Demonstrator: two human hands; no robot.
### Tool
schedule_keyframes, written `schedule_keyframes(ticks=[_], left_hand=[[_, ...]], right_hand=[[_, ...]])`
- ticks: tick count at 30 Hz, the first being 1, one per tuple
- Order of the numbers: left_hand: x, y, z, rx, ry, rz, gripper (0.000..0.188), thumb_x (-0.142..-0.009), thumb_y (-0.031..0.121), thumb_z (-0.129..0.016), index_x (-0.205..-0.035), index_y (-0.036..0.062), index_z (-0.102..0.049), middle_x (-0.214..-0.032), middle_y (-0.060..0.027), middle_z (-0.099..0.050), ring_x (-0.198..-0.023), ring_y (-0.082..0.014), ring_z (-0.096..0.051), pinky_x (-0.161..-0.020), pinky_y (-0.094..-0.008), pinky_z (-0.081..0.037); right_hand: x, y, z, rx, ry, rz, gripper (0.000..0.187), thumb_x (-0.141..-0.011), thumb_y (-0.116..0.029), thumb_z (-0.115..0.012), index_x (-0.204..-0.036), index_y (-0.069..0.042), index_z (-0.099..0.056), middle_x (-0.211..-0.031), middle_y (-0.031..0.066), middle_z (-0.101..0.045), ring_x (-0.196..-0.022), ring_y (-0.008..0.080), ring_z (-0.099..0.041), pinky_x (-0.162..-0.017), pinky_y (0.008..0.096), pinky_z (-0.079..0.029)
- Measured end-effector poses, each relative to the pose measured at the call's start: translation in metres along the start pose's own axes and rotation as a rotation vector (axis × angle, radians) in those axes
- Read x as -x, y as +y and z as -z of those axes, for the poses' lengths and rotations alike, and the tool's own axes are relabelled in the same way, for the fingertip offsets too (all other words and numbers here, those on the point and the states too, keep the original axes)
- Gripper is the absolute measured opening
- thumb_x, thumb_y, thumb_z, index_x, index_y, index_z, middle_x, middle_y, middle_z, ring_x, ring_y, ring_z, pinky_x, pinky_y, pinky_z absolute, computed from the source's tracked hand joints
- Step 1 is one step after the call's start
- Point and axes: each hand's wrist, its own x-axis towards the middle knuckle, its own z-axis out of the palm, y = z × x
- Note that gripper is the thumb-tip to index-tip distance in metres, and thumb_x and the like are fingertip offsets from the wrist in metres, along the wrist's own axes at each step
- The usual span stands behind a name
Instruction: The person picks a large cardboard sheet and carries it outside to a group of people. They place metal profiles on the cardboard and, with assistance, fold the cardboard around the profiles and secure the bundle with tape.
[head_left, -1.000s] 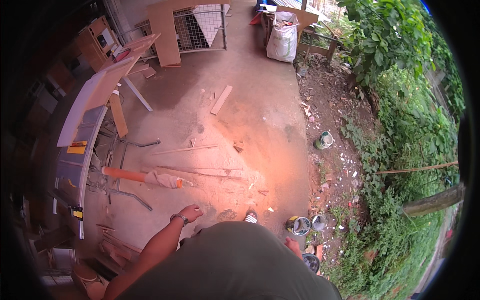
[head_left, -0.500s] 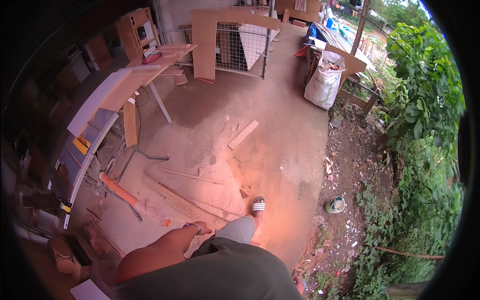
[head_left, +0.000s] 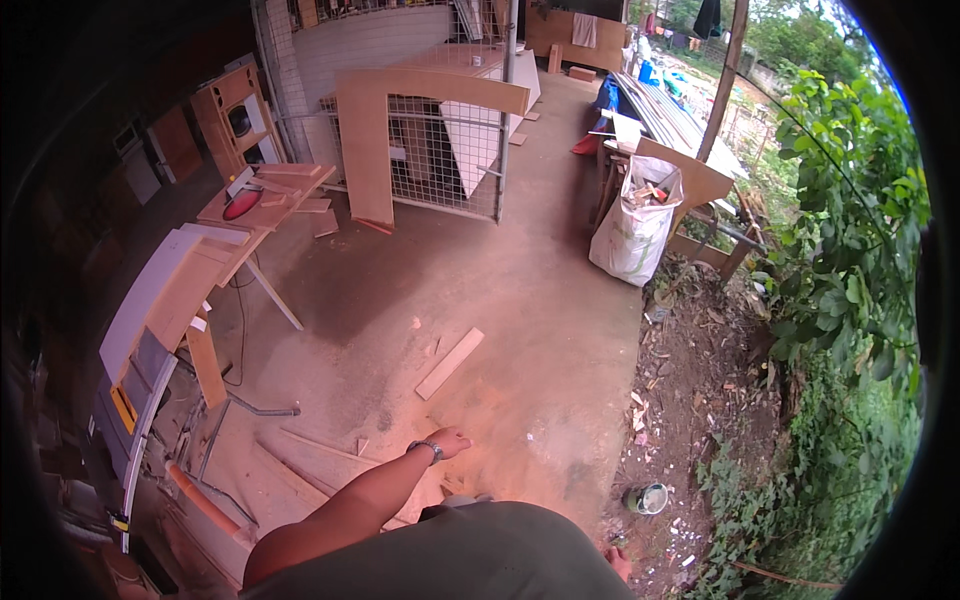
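My left hand (head_left: 452, 441) swings out in front of my body, fingers curled in and nothing visible in it. A watch (head_left: 430, 450) circles that wrist. Beyond the hand, a flat wooden board (head_left: 449, 364) lies on the dusty concrete floor, apart from it. My right hand (head_left: 618, 563) only partly shows beside my dark shirt at the lower edge; its fingers are too hidden to read. The nearest thing to it is a bucket (head_left: 647, 499) standing on the dirt strip at the right.
On the left stands a long work table (head_left: 160, 300) with boards and a red saw blade (head_left: 242, 203) on it. An orange pipe (head_left: 205, 497) and wood strips (head_left: 290, 466) lie low. Ahead are a mesh gate (head_left: 450, 150) and a white sack (head_left: 637, 225) of offcuts. Plants (head_left: 840, 400) line the right.
The view has tilted up, so the table, gate and board sit lower in it. My left hand has swung forward and right. The sandalled foot has gone from sight behind my shirt.
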Motion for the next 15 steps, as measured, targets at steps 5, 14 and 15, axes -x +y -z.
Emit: schedule_keyframes(ticks=[5,14,15], left_hand=[[-0.099,0.1,0.061,0.261,-0.026,-0.069,0.058,-0.096,0.046,-0.069,-0.131,0.0005,-0.064,-0.124,-0.0172,-0.072,-0.119,-0.0242,-0.067,-0.1,-0.0355,-0.052],[-0.245,0.082,0.11,-0.063,0.001,0.298,0.062,-0.088,0.048,-0.067,-0.124,-0.0028,-0.069,-0.127,-0.024,-0.07,-0.119,-0.0356,-0.067,-0.103,-0.0427,-0.051],[-0.25,0.076,0.122,-0.279,-0.161,0.452,0.064,-0.086,0.049,-0.068,-0.124,-0.0023,-0.07,-0.129,-0.0244,-0.068,-0.122,-0.0361,-0.065,-0.104,-0.0431,-0.05]], right_hand=[[-0.055,-0.034,-0.034,0.008,0.021,-0.106,0.043,-0.095,-0.032,-0.068,-0.126,-0.002,-0.068,-0.116,0.0179,-0.073,-0.108,0.0297,-0.069,-0.092,0.0419,-0.055],[-0.212,-0.163,-0.091,0.536,-0.227,-0.197,0.041,-0.093,-0.031,-0.069,-0.123,-0.002,-0.072,-0.118,0.0194,-0.073,-0.111,0.0297,-0.069,-0.094,0.0402,-0.054],[-0.235,-0.19,-0.095,0.575,-0.257,-0.167,0.041,-0.092,-0.03,-0.07,-0.122,-0.002,-0.072,-0.118,0.0196,-0.074,-0.111,0.0297,-0.069,-0.094,0.04,-0.054]])
